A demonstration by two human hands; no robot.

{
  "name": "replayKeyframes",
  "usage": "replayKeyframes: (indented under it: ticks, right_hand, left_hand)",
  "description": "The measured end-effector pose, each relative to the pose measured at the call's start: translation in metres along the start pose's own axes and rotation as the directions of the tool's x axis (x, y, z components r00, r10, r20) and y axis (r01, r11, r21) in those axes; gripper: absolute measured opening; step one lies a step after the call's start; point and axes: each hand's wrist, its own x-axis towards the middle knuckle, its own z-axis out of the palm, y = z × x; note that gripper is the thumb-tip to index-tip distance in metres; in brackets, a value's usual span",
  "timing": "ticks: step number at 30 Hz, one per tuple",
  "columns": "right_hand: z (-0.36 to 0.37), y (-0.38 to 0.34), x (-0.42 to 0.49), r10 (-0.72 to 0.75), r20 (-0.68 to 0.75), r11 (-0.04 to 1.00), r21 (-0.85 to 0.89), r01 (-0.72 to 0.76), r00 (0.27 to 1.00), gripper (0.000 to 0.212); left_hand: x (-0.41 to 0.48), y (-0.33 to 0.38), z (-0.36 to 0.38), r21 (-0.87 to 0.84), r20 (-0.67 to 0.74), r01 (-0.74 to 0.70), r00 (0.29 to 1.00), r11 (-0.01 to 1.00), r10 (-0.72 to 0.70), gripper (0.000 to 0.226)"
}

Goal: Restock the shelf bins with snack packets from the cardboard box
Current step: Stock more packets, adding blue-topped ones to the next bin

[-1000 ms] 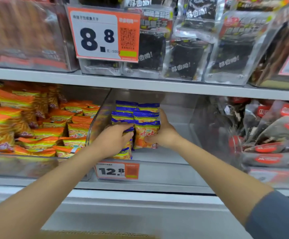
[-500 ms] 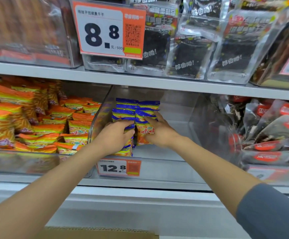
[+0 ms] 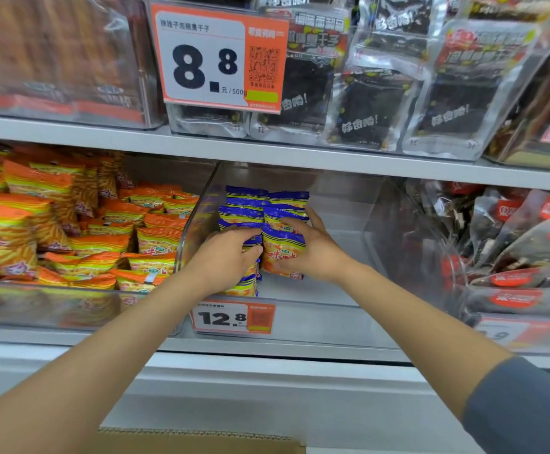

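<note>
Two rows of blue-topped snack packets stand in the left part of a clear shelf bin on the middle shelf. My left hand is closed over the front packets of the left row. My right hand grips the front packet of the right row, an orange-and-blue packet, with its fingers wrapped behind the row. The top edge of the cardboard box shows at the bottom of the view.
A bin of orange snack packets sits to the left, a bin of dark packets with red labels to the right. Price tags 12.8 and 8.8 hang on the bins. The upper shelf overhangs.
Both hands have stayed on the blue packets and shifted slightly as they press the rows together. The view has tilted down a little, so more of the cardboard box shows.
</note>
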Motion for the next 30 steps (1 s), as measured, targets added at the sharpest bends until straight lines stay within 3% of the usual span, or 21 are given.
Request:
replayKeyframes:
  ticks: [3,9,15,20,25,30]
  right_hand:
    - [-0.0034,0.0010,-0.0051,0.006,-0.009,1.000,-0.005,-0.006,1.000,0.090]
    - [-0.0110,-0.0016,-0.0063,0.028,-0.136,0.999,0.042,-0.022,0.990,0.060]
    - [-0.0013,-0.0027,-0.0029,0.002,-0.053,0.997,-0.078,-0.006,0.999,0.067]
    - [-0.0033,0.0012,-0.0046,0.061,-0.066,0.998,0.024,-0.060,0.996,0.078]
    - [-0.0052,0.0011,-0.0058,0.064,-0.159,0.998,0.000,-0.065,0.985,0.054]
    - [-0.0024,0.0007,-0.0042,0.113,-0.163,0.991,-0.056,-0.124,0.980,0.058]
  left_hand:
    - [0.0012,-0.0028,0.0001,-0.009,0.007,-0.002,1.000,1.000,0.002,0.044]
    - [-0.0010,-0.0001,-0.0013,-0.017,0.004,0.005,1.000,1.000,-0.005,0.042]
    - [0.0004,-0.0003,-0.0004,0.003,0.007,0.022,1.000,1.000,-0.022,0.046]
    - [0.0009,0.0007,0.0002,0.011,0.016,0.036,0.999,0.999,-0.037,0.046]
    - [-0.0001,0.0017,-0.0005,-0.004,-0.001,0.020,1.000,1.000,-0.020,0.045]
    - [-0.0014,0.0035,-0.0008,-0.013,-0.013,0.017,1.000,1.000,-0.017,0.045]
